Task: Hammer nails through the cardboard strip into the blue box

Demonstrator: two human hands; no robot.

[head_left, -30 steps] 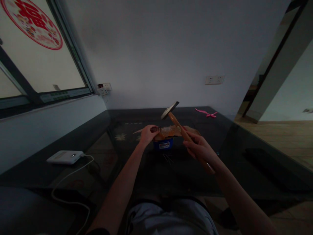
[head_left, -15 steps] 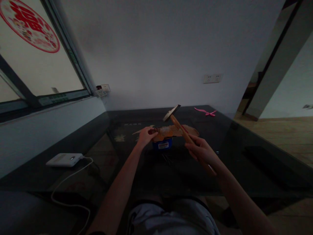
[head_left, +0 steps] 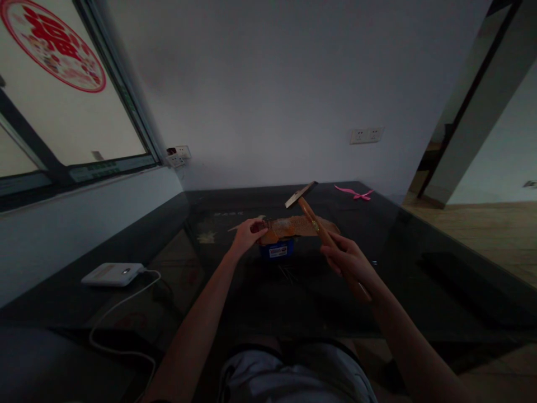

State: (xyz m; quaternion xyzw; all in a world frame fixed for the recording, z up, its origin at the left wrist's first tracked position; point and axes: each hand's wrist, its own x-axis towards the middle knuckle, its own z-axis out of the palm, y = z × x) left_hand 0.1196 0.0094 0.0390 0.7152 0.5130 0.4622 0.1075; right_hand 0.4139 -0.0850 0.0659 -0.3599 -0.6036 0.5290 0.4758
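My right hand (head_left: 346, 256) is wrapped around the wooden handle of a hammer (head_left: 314, 219). The hammer is tilted, its metal head raised above and behind a long brown, rough-textured, sole-shaped piece (head_left: 283, 226). That piece lies across a small blue box (head_left: 277, 249) with a white label. My left hand (head_left: 248, 234) pinches the left end of the brown piece, thumb and fingers together. Thin dark lines show beside the fingertips, too small to name. A thin pale point sticks out left of the hand. The handle hides part of the piece's right half.
The dark glossy table (head_left: 176, 308) reaches back to the wall. On its left lies a white power bank (head_left: 112, 274) with a white cable (head_left: 121, 302). A pink ribbon (head_left: 356, 194) lies at the back right, a dark flat object (head_left: 470, 285) at the right.
The hammer head has shifted slightly right, still raised. My left hand, the brown piece and the blue box sit slightly further left in view. Both hands keep their hold.
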